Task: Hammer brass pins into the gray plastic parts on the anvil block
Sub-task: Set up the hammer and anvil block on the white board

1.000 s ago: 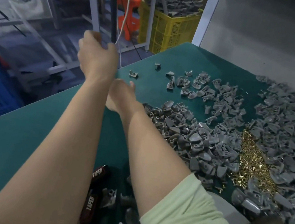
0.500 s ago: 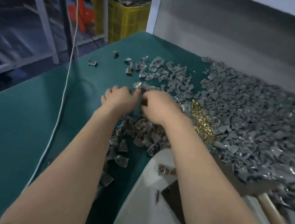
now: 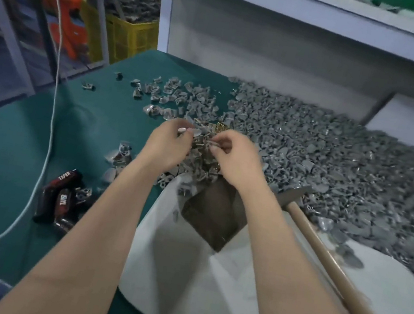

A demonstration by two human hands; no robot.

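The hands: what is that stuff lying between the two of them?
In the head view, a clump of gray plastic parts mixed with brass pins lies between the left hand and the right hand; both touch it.

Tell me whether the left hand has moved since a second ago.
Yes. The left hand left the dark upright pole and came right, to the gray plastic parts beside the brown anvil block.

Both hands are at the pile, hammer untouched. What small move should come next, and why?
Probably bring both pieces down onto the block. The left hand pinches a gray part, the right hand pinches a small piece by it, both above the pile, and the hammer lies unheld at the right.
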